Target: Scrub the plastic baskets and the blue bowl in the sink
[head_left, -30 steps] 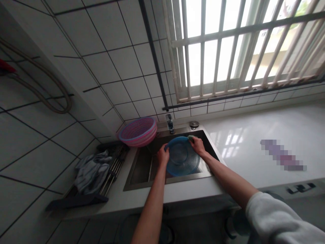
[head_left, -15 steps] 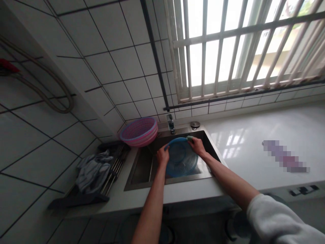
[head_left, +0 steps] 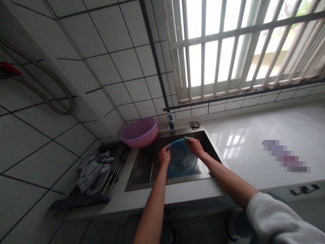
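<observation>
A round blue plastic basket (head_left: 181, 162) with a mesh wall is held tilted in the steel sink (head_left: 142, 166). My left hand (head_left: 164, 156) is closed on its rim at the left. At the top of the rim, my right hand (head_left: 195, 146) is closed on a small green sponge (head_left: 188, 138), which touches the rim. What exactly the right fingers grip underneath is hidden. Behind the basket stands the faucet (head_left: 171, 124).
Nested pink baskets (head_left: 139, 133) stand at the sink's back left corner. Left of the sink, a grey cloth (head_left: 95, 172) lies on a folding rack (head_left: 118, 169). A metal drain stopper (head_left: 195, 125) sits behind the sink. A blurred-out object (head_left: 285, 156) lies on the right counter.
My right hand and the green sponge have moved slightly left along the rim. My left hand has shifted slightly right and up, and the basket has turned or tilted a little.
</observation>
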### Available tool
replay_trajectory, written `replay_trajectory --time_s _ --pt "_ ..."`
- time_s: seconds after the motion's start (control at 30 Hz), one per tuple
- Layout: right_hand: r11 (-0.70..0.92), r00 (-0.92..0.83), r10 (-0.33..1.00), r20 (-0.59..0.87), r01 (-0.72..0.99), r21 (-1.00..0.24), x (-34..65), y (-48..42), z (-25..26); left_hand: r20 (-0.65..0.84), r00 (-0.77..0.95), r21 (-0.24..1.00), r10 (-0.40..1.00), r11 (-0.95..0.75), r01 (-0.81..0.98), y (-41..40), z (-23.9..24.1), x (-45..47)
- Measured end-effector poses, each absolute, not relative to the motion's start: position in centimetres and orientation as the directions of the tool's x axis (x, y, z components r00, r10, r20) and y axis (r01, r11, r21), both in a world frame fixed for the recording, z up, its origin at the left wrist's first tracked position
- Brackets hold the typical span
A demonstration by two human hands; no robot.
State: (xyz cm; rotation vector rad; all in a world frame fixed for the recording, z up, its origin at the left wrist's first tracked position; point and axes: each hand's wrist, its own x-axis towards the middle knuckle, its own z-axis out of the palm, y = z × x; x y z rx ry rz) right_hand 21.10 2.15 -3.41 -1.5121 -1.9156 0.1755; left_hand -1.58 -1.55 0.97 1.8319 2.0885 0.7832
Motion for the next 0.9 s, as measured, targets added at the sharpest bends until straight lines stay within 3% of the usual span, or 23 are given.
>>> replay_trajectory --time_s 0.13,0.4,0.47,0.67,0.77,0.9 --pt "0.216 -0.002 0.921 0.389 0.833 -0.509 22.9 2.4 -3.5 0.158 -0.269 0.58 0.95 0.131 0.804 -1.1 0.8 -2.1" --pt "0.541 -0.405 0.828 0.388 0.759 -0.362 18.5 0.8 -2.9 0.099 0.027 0.448 0.995 -0.068 0.891 -1.5 0.0 -0.5" --pt "0.531 -0.377 0.833 0.406 0.752 -0.39 18.5 0.9 -2.8 0.111 -0.009 0.449 0.994 -0.042 0.893 -1.5 0.1 -0.7" --pt "0.305 -0.093 0.909 0.406 0.812 -0.498 22.2 1.9 -3.0 0.136 -0.218 0.545 0.966 0.111 0.831 -1.0 0.3 -1.9" --pt "0.308 -0.107 0.905 0.413 0.835 -0.457 22.3 1.8 -3.4 0.125 -0.189 0.561 0.974 0.088 0.823 -0.8 -0.1 -1.6" --pt "0.435 -0.249 0.862 0.442 0.81 -0.393 20.2 1.2 -3.6 0.134 -0.037 0.542 0.99 -0.042 0.839 -1.1 -0.5 -0.8"
